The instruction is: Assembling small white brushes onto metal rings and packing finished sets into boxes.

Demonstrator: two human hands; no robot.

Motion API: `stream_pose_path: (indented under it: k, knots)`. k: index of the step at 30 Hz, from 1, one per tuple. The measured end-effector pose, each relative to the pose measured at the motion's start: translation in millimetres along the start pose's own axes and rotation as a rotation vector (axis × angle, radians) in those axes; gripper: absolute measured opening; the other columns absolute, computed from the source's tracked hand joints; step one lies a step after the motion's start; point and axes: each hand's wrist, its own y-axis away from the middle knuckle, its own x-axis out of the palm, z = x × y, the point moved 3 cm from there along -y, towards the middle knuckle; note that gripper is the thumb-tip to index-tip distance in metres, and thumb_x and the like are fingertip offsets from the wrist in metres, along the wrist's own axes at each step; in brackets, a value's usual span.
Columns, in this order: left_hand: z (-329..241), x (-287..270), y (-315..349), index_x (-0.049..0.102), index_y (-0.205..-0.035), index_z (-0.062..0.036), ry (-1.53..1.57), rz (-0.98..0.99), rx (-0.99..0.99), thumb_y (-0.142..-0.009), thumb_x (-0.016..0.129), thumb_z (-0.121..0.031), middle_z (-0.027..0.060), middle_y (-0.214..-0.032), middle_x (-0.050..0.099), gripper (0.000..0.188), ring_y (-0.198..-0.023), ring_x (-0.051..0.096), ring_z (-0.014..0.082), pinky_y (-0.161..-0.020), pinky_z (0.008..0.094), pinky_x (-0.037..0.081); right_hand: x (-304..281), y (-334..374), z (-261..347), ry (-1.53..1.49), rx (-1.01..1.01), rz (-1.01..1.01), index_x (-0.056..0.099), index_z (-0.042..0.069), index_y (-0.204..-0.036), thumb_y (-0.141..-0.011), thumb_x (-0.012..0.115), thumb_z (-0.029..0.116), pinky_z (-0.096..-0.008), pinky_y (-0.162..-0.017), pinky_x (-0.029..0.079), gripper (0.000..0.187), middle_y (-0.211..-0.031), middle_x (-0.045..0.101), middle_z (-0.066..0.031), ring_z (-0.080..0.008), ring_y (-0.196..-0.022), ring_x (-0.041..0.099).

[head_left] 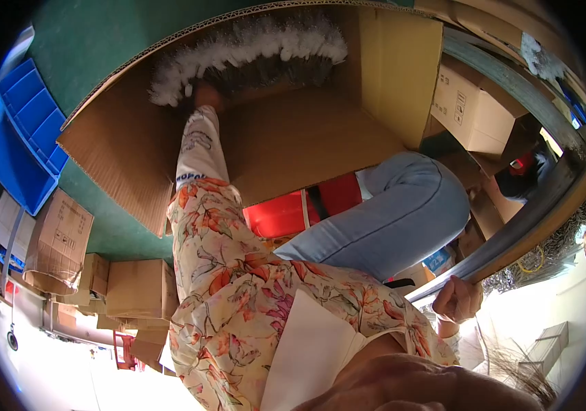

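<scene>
My left arm, in a floral sleeve with a white cuff, reaches down into a large open cardboard box. At its end my left hand is at the near left end of a long row of thin dark strands with white, bristly tips. Its fingers are in shadow and hidden by the strands, so I cannot tell whether it grips them. On the right, my right hand is closed round the edge of a worktable.
Blue plastic bins stand at the left, above several cardboard boxes. Another carton sits under the table at the right. Something red shows beside my jeans-clad leg. Thin grey strands are heaped on the table.
</scene>
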Motion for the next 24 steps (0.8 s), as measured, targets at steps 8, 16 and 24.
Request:
stream_pose_path:
  k: [8, 16, 24]
  knots:
    - [165, -46, -52, 0.053, -0.114, 0.0042, -0.335, -0.181, -0.05, -0.082, 0.055, -0.024, 0.022, -0.117, 0.053, 0.042, -0.106, 0.054, 0.0321, -0.087, 0.0416, 0.045, -7, 3, -11, -0.134, -0.052, -0.004, 0.06, -0.001, -0.074, -0.071, 0.056, -0.002, -0.0312, -0.049, 0.04, 0.005, -0.064, 0.058, -0.0088, -0.0213, -0.053, 0.05]
    - [85, -6, 30, 0.063, -0.096, -0.0006, -0.059, -0.094, 0.104, -0.083, 0.054, -0.024, 0.0211, -0.101, 0.061, 0.028, -0.093, 0.06, 0.0355, -0.079, 0.0436, 0.049, -7, 5, -9, -0.089, -0.035, 0.039, 0.061, -0.002, -0.076, -0.072, 0.056, -0.003, -0.0328, -0.05, 0.04, 0.007, -0.063, 0.058, -0.0087, -0.0204, -0.052, 0.051]
    - [91, -13, 56, 0.044, -0.119, 0.0155, 0.558, -0.716, 0.008, -0.066, 0.066, -0.059, 0.0326, -0.127, 0.042, 0.094, -0.121, 0.041, 0.0359, -0.101, 0.0403, 0.033, -7, 4, -2, -0.054, -0.062, 0.042, 0.059, -0.004, -0.075, -0.072, 0.055, -0.004, -0.034, -0.051, 0.042, 0.005, -0.066, 0.061, -0.0111, -0.0216, -0.053, 0.053]
